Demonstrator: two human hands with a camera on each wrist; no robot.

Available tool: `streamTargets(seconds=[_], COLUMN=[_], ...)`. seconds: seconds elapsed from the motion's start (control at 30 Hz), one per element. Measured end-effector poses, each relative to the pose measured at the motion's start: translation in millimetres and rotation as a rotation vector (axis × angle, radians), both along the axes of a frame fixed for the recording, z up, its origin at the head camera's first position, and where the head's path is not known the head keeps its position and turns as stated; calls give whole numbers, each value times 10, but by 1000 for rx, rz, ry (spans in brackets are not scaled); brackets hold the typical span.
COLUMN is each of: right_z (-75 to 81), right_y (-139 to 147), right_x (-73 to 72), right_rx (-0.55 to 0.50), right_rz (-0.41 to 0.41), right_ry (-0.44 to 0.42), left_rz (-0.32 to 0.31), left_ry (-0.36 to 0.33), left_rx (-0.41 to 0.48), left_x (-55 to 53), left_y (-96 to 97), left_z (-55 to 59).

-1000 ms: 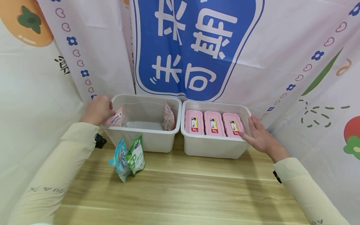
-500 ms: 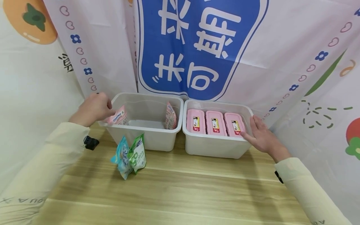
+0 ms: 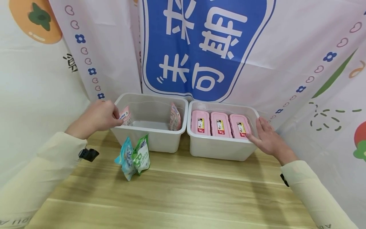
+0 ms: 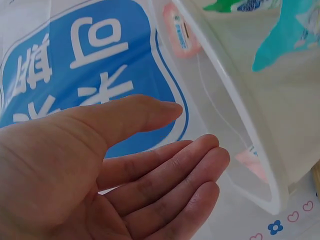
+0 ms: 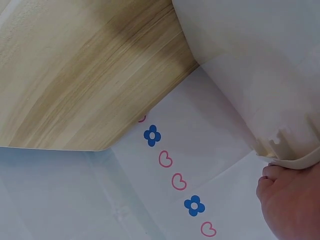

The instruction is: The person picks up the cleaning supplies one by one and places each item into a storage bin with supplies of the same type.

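The left grip has drawn back from the near pink bag, toward the person and to the left, and now hovers outside the rim of the left tub. The left wrist view shows it loosely open, thumb well clear of the gently bent fingers, nothing between them. The near pink bag stands inside the tub, just beyond the thumb, partly hidden by the grip; a far pink bag leans at the tub's opposite end. With the bag let go, setting it there looks done.

The blue bag and green bag stand together on the table, in front of that tub and below-right of the left grip, seemingly still to be dealt with.

The right grip rests fingers extended against the right tub, just right of the pink boxes, lifting nothing.
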State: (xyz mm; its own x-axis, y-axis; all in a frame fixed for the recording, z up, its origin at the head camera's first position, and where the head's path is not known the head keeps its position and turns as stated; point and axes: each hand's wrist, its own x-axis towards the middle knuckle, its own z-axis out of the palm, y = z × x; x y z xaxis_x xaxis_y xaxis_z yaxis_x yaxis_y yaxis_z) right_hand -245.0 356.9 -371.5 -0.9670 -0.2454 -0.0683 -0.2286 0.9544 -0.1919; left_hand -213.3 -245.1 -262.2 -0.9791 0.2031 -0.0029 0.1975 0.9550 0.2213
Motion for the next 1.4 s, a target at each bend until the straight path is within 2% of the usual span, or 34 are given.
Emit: streamTargets(seconds=[0.37, 0.63, 0.8, 1.03, 1.4], right_z=[10, 15, 14, 5, -3], right_y=[-7, -9, -12, -4, -11], right_x=[14, 14, 7, 8, 21], right_rx=[4, -9, -7, -11, -14], right_rz=[0, -11, -7, -2, -14], right_ry=[-12, -1, -15, 1, 0], left_rz=[-10, -30, -7, 42, 96], left_ry=[-75, -66, -47, -73, -36], left_rx=[32, 59, 67, 119, 122], left_x=[213, 385, 465, 558, 652], left_y=[117, 72, 55, 83, 151], left_z=[-172, -388, -527, -723, -869])
